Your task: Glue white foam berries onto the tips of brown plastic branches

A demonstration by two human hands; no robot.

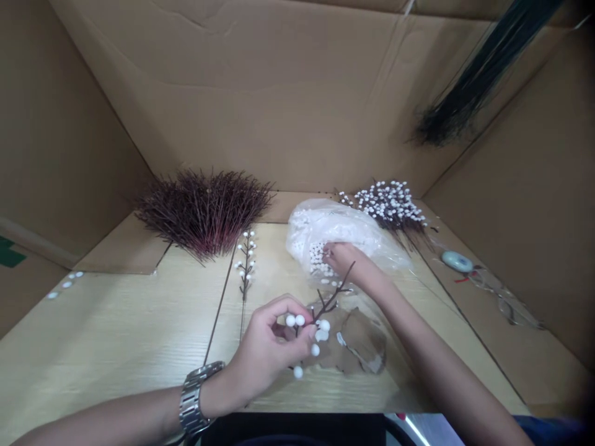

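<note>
My left hand, with a metal watch on the wrist, pinches a brown artificial twig. White berries sit on its lower branches, while its upper tip is bare. My right hand reaches into the mouth of a clear plastic bag full of small white berries. Its fingers are curled together among the berries, and whatever they pinch is hidden. Another berry twig lies on the table left of the bag.
A thick pile of bare brown twigs lies at the back left, and a bunch of berry twigs at the back right. Cardboard walls enclose the table. Dark strands hang at upper right. Eyeglasses lie at right.
</note>
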